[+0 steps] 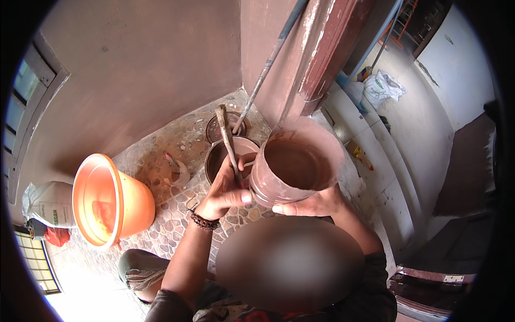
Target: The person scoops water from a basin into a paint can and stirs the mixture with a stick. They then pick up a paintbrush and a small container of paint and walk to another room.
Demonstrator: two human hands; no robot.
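Observation:
My left hand [224, 194] is closed round a paintbrush [228, 140], its bristles pointing up and its handle against my palm. The thumb of that hand reaches toward the side of a thin-walled round tub [258, 181], coated in pinkish-brown paint; whether it presses on it I cannot tell. Brown paint [298, 165] lies inside the tub, which is tilted. My right hand [314, 205] grips the tub from below on its near right side, most fingers hidden behind it. Just beyond my left hand, a paint bucket [210, 161] stands on the floor, partly covered by hand and tub.
A round paint-stained lid [213, 129] lies behind the bucket. A long pole [266, 70] leans by the wall corner. At left stand an orange tub [140, 201] and a white sack [53, 203]. Steps [370, 145] rise at right; a white bag [382, 88] sits beyond.

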